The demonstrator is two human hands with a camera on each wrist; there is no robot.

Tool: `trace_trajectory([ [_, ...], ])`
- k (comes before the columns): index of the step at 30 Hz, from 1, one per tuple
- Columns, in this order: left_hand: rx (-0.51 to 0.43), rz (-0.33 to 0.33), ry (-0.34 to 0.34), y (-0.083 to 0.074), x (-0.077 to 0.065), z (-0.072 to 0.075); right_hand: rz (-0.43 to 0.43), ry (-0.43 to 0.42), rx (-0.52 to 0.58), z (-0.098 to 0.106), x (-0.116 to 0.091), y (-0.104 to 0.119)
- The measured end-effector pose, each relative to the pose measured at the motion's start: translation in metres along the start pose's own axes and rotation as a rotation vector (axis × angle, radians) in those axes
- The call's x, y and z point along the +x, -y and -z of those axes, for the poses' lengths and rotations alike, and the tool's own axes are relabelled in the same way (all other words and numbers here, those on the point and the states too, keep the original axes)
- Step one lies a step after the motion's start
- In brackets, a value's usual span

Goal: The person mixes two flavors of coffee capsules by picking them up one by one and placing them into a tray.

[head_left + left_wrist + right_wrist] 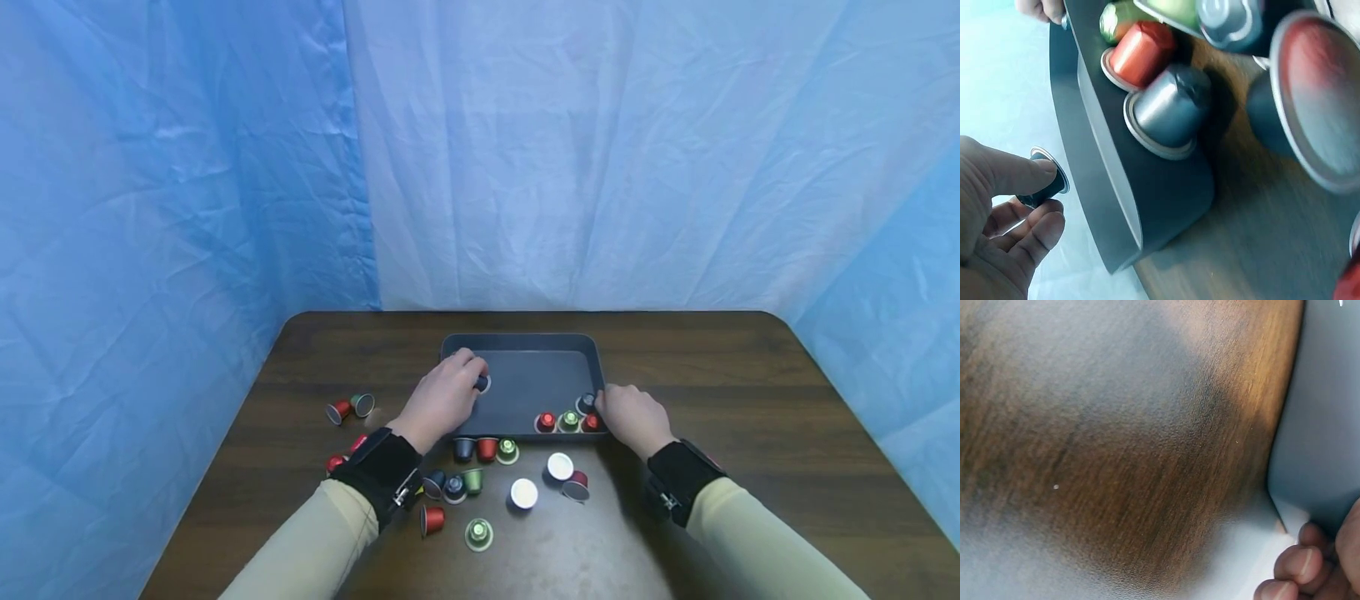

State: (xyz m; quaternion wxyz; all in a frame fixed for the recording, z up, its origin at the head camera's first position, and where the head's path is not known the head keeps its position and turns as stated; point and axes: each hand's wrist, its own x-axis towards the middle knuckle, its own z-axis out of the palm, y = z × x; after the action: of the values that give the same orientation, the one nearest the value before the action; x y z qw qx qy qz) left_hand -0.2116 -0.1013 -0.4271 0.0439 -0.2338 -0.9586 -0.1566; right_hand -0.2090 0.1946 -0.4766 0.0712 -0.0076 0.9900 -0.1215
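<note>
My left hand [444, 392] is over the left part of a dark baking tray [532, 372]. Its thumb and fingers pinch a dark coffee capsule [1045, 181], whose pale rim shows in the left wrist view. My right hand [634, 417] reaches over the tray's right edge, fingers curled, its fingertips at another dark capsule [586, 403]. In the right wrist view the right fingers [1299, 562] are close by the tray's wall, and that capsule is hidden. In front of it inside the tray stand a red capsule [546, 422], a green one [569, 421] and another red one [591, 423].
Several capsules lie before the tray, among them a dark one [464, 450], a red one [432, 520], a green one [478, 534] and a white-faced one [523, 494]. More capsules [339, 412] lie left on the wooden table [705, 367]. Blue cloth [525, 167] hangs behind.
</note>
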Motion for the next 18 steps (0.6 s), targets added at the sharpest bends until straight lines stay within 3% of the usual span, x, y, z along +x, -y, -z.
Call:
trace_trajectory([
  [7, 0.030, -0.054, 0.053, -0.015, 0.007, -0.012, -0.002, 0.000, 0.002, 0.000, 0.000, 0.000],
  [18, 0.056, -0.072, 0.148, -0.031, 0.013, -0.028, 0.006, -0.010, 0.010, -0.001, -0.001, 0.001],
])
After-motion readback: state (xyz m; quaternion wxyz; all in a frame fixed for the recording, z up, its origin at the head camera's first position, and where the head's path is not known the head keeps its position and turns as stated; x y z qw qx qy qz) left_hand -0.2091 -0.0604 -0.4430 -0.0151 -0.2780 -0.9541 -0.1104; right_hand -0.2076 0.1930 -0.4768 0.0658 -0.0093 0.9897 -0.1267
